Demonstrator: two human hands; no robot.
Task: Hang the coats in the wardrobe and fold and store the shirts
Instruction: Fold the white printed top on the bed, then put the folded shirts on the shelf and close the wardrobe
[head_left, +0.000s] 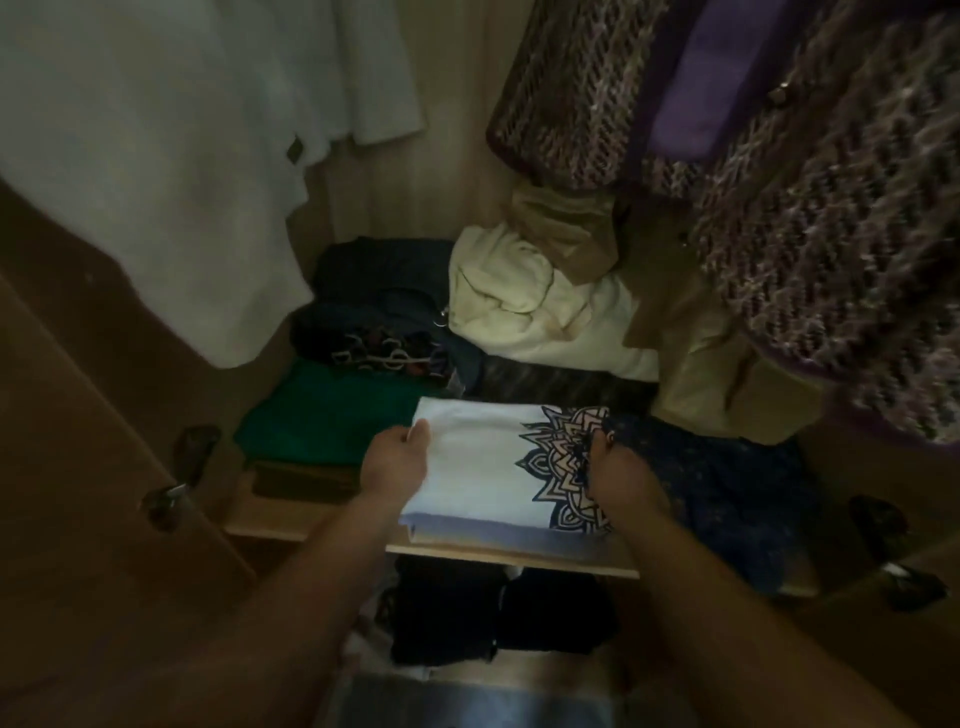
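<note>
Both hands hold the folded white shirt (478, 467), smooth cloth with a dark spiky mandala print, flat on the wardrobe shelf (291, 522). The left hand (397, 460) has a narrow grip pinching its 9 o'clock edge. The right hand (621, 467), in dim light, seems curled round the 3 o'clock edge. A folded green shirt (322, 415) lies at 10 o'clock, and a chunky purple knitted coat (805, 234) hangs at 2 o'clock.

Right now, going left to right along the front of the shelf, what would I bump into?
A green folded shirt → left hand → white printed shirt → right hand → dark blue garment.
</note>
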